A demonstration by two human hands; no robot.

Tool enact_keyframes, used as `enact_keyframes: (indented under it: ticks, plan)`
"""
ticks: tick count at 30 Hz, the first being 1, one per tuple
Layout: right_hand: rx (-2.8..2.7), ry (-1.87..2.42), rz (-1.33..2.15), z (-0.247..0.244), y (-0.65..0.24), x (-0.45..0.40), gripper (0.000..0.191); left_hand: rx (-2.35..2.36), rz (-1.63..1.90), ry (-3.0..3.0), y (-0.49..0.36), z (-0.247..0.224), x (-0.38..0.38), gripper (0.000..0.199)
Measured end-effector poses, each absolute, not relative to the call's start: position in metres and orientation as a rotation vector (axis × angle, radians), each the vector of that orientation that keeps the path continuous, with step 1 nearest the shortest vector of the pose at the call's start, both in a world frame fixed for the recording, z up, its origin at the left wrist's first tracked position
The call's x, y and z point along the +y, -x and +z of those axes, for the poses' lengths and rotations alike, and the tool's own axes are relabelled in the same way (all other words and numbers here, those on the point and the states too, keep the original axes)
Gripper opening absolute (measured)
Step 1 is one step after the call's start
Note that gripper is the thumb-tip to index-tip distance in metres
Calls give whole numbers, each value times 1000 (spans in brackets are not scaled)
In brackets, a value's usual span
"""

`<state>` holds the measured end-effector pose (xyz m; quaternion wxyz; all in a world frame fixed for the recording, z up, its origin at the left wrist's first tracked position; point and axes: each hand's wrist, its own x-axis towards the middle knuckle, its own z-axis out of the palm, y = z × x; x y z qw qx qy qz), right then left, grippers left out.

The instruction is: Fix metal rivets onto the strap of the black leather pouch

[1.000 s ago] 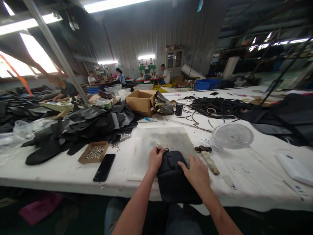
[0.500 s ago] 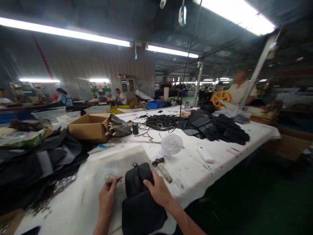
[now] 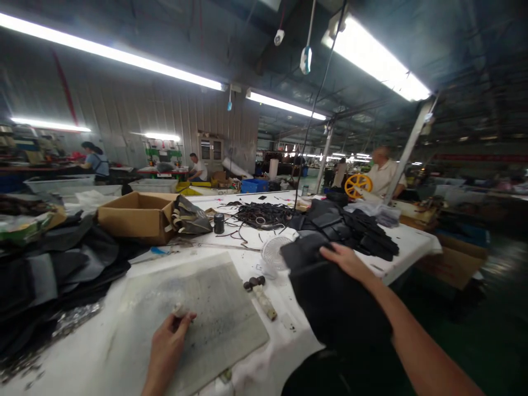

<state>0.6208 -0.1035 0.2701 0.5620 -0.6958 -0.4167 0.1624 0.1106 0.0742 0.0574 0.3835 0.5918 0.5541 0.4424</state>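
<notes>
My right hand [image 3: 350, 264] grips the top edge of a black bag piece [image 3: 330, 297], thumb on its face. The piece hangs down over the table's front edge, beside the board, and its lower part merges with other dark material. Over the greyish board [image 3: 210, 297] my left hand [image 3: 167, 341] is closed, thumb and fingers pinching a small whitish lump [image 3: 179, 309]; its exact kind is unclear. Right of the board lie several dark round pieces [image 3: 253, 283] and a pale, knobbly stick-like piece [image 3: 265, 305].
A small white fan [image 3: 274, 254] stands near the black piece. Behind it are tangled black straps [image 3: 262, 214] and a black heap [image 3: 342, 225]. An open carton [image 3: 136, 217], a dark can [image 3: 219, 223] and dark sheets [image 3: 78, 253] lie left. A co-worker [image 3: 383, 170] stands beyond a yellow wheel [image 3: 358, 186].
My right hand has lifted the black piece off the board and carried it right, toward the table's front edge. My left hand stays over the board with the whitish lump. The view has shifted slightly.
</notes>
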Motion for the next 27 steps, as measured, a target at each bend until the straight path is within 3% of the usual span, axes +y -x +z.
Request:
enact_keyframes:
  ticks: [3,5,10,15,19,24,27]
  plan:
    - [-731,1624,88,318,-686,-94,62,1419,1117,-1506,-111,55,75,67]
    - [-614,1606,-35,320,-700,-92,72,1423,1123,-1501,-111,54,76,65]
    - [-699,1576,22,228,-632,-81,85,1420,1097,-1518,-113,50,77,61]
    - [-987,1509,294,113,-484,-73,63,1457,1057,-1554,-114,52,75,58]
    - [-1319,1397,516,65,-376,-70,30,1426,1069,-1501,-113,57,76,60]
    - [-1671,1373,329,30,-312,-54,31,1390,1170,-1423,-100,62,79,59]
    - [-1711,1408,154,17,-302,-46,16,1405,1265,-1427,-86,66,67,53]
